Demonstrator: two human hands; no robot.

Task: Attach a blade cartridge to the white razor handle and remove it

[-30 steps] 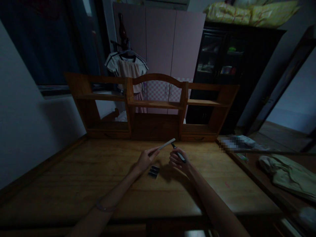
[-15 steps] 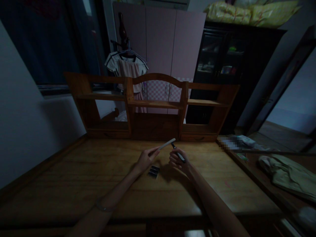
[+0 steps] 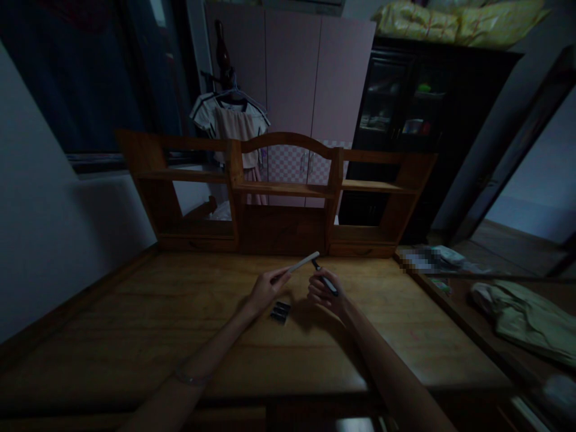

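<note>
My left hand (image 3: 265, 290) is closed around the near end of a slim, pale, flat stick (image 3: 304, 261), which points up and to the right. In my right hand (image 3: 327, 290) is what looks like a razor (image 3: 329, 284) with a black-and-grey handle, held in wrapped fingers. Its dark head is at the stick's far end; whether they touch I cannot tell. Below my hands, on the wooden desk (image 3: 189, 312), lies a small pack of dark blocks (image 3: 280, 312), perhaps razor cartridges. Dim light hides fine detail.
A wooden shelf unit (image 3: 283, 191) stands along the desk's back edge. A wall (image 3: 103, 222) borders the left side. To the right, a lower brown surface holds a pale green cloth (image 3: 535, 318) and plastic bags (image 3: 447, 257).
</note>
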